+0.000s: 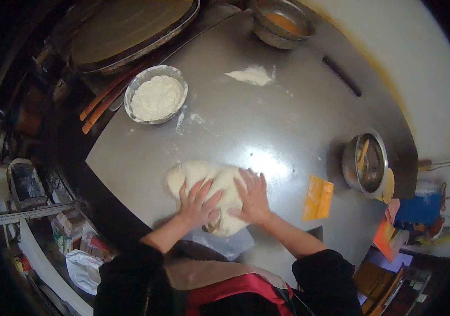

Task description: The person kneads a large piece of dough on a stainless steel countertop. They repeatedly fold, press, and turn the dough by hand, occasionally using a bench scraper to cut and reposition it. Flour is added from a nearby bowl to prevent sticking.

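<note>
A large pale lump of dough lies on the metal worktop close to my body. My left hand presses on the dough's near left part with its fingers spread. On the right side of the same lump rests my right hand, fingers also apart. Neither hand is closed around anything. Beneath the near edge of the dough is a greyish sheet dusted with flour. A yellow dough scraper lies to the right of my right hand.
A metal bowl of flour stands at the left, near wooden sticks and a large round griddle. Scattered flour marks the worktop. Another bowl holds orange contents. A steel bowl containing a utensil stands right.
</note>
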Action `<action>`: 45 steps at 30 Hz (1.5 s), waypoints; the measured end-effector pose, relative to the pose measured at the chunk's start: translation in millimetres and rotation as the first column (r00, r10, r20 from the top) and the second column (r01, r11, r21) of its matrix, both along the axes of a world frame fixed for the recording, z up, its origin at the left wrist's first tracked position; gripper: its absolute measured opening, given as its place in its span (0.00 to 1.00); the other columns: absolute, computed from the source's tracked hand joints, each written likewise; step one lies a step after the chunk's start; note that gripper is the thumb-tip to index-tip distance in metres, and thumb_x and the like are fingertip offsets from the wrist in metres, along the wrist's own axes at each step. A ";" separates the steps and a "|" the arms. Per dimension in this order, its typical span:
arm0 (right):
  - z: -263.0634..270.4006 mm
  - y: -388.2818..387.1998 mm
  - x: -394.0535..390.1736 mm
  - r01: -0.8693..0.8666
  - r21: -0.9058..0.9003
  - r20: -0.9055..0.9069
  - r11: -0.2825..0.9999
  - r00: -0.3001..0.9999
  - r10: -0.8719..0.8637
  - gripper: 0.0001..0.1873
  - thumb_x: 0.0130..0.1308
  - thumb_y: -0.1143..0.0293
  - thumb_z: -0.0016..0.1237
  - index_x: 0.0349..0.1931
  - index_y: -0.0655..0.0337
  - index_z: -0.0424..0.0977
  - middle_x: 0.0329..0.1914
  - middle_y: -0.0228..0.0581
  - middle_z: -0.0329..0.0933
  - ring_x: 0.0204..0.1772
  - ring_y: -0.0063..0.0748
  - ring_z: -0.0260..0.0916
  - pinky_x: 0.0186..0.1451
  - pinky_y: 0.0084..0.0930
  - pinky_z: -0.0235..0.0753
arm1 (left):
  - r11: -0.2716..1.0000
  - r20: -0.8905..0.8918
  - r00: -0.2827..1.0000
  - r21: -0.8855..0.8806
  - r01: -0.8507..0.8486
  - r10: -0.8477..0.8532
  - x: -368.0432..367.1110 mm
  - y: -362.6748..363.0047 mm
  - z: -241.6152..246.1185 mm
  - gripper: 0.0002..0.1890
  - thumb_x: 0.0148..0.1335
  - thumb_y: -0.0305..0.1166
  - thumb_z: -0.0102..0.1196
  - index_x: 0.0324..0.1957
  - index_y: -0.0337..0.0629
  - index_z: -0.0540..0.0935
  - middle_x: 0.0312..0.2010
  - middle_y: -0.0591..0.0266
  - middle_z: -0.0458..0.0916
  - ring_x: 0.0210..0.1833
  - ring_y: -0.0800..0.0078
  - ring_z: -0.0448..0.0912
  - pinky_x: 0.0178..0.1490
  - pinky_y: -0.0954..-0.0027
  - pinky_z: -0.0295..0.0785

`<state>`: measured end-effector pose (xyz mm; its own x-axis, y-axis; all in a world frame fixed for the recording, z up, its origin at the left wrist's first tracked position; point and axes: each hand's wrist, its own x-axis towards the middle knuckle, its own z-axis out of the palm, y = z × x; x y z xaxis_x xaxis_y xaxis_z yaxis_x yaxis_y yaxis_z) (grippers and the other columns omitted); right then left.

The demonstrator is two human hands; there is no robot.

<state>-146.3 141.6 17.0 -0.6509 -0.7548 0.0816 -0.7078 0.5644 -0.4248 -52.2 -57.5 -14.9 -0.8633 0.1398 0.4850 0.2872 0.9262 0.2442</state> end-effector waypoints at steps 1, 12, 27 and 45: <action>-4.0 -6.9 -19.3 0.044 0.010 -0.005 0.999 0.999 -0.044 0.46 0.44 0.45 0.58 0.62 0.58 0.59 0.69 0.52 0.50 0.70 0.60 0.45 0.66 0.67 0.40 | 1.000 0.016 1.000 0.011 -0.016 0.016 -28.6 -2.8 5.2 0.27 0.47 0.48 0.56 0.52 0.57 0.75 0.56 0.55 0.68 0.59 0.56 0.64 0.58 0.43 0.52; -32.3 -28.7 -200.6 0.571 0.031 -0.094 0.821 0.819 -0.566 0.16 0.59 0.61 0.41 0.47 0.53 0.71 0.47 0.42 0.72 0.53 0.46 0.67 0.52 0.45 0.66 | 0.963 0.265 0.942 0.117 -0.243 0.206 -279.7 8.3 15.0 0.22 0.58 0.49 0.44 0.49 0.52 0.78 0.46 0.62 0.77 0.53 0.65 0.70 0.56 0.50 0.55; 71.0 -13.7 99.4 0.340 0.476 0.312 0.811 0.797 -0.517 0.25 0.65 0.49 0.38 0.27 0.65 0.76 0.24 0.52 0.77 0.30 0.54 0.76 0.35 0.45 0.74 | 0.777 0.222 0.878 0.587 0.228 -0.425 -42.9 -0.6 93.1 0.25 0.54 0.39 0.52 0.56 0.49 0.73 0.60 0.53 0.66 0.63 0.61 0.63 0.65 0.52 0.52; 29.3 4.8 -22.2 0.836 -0.065 0.840 0.544 0.340 -0.423 0.29 0.69 0.54 0.37 0.12 0.64 0.68 0.10 0.38 0.67 0.13 0.26 0.61 0.18 0.24 0.62 | 0.535 0.333 0.860 0.841 -0.085 -0.387 -151.1 10.8 27.9 0.17 0.63 0.41 0.48 0.49 0.42 0.77 0.42 0.56 0.80 0.45 0.60 0.77 0.49 0.64 0.70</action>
<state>-168.4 146.4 46.4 -0.8880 -0.0766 -0.4535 0.4135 0.2986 -0.8601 -203.3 -46.7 13.0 -0.9983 0.0451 0.0369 0.0453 0.2009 0.9786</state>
